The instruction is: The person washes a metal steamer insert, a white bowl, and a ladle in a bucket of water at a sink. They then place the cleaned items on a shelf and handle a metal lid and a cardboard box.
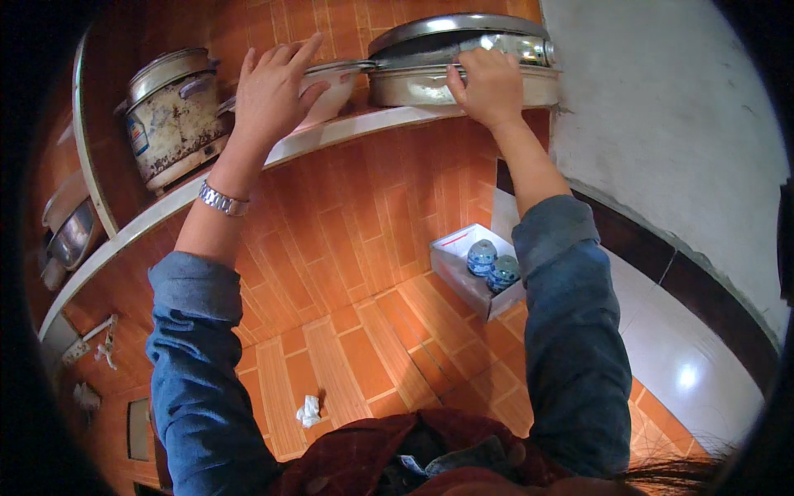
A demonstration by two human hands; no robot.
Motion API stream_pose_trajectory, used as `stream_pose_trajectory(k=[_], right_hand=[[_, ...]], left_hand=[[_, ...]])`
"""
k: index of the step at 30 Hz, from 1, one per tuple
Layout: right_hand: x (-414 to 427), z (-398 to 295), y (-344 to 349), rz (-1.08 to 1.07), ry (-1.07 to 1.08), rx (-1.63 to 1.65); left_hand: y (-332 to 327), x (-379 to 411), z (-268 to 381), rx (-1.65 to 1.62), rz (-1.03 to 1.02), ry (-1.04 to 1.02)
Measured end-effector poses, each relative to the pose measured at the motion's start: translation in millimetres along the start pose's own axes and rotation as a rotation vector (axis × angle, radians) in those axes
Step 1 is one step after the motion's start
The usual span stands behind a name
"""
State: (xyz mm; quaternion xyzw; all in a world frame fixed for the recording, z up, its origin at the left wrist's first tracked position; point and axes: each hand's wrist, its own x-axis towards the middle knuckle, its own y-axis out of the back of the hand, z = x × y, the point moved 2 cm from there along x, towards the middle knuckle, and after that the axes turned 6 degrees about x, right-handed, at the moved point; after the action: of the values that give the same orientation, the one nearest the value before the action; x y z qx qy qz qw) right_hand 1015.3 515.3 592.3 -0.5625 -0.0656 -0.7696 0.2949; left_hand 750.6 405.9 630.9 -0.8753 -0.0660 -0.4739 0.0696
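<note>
Both of my arms reach up to a shelf against an orange-brown tiled wall. My left hand (276,93), with a metal-link watch (223,199) on the wrist, has its fingers spread in front of a pale bowl (335,93) and seems to hold nothing. At the right end of the shelf lies a large round metal pan (409,88), its lid (459,26) tilted up above it. My right hand (490,84) is at the front of this pan, fingers curled over its rim. Between pan and lid shows a shiny, glass-like item (530,49); whether my fingers touch it is hidden.
A stained rice cooker (177,118) stands on the shelf (347,133) at left, with metal bowls (73,239) beyond. Below, an open white box (459,282) with two blue-patterned items sits by the wall. Crumpled white paper (308,411) lies on the floor.
</note>
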Motion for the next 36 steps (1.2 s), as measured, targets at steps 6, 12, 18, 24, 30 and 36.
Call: stream_pose_trajectory(k=[6,12,18,24,30,36], right_hand=[[4,-5,5,-0.032,-0.011,0.004],[5,-8,5,-0.016,-0.021,-0.052],[4,-9,3,-0.085,-0.035,0.029],[4,-2,14,-0.144,-0.07,0.016],[35,-42,19,-0.143,-0.109,0.173],[91,-120,-22,-0.458,0.04,0.279]], left_hand=[[-27,1,-1,-0.06,-0.164,0.071],[-27,10,8,-0.012,-0.184,0.078],[-10,-10,-1,0.0,-0.194,0.049],[42,-35,-18,-0.081,-0.092,0.028],[57,-71,-76,-0.136,-0.163,0.259],[53,-109,-99,-0.196,-0.136,0.418]])
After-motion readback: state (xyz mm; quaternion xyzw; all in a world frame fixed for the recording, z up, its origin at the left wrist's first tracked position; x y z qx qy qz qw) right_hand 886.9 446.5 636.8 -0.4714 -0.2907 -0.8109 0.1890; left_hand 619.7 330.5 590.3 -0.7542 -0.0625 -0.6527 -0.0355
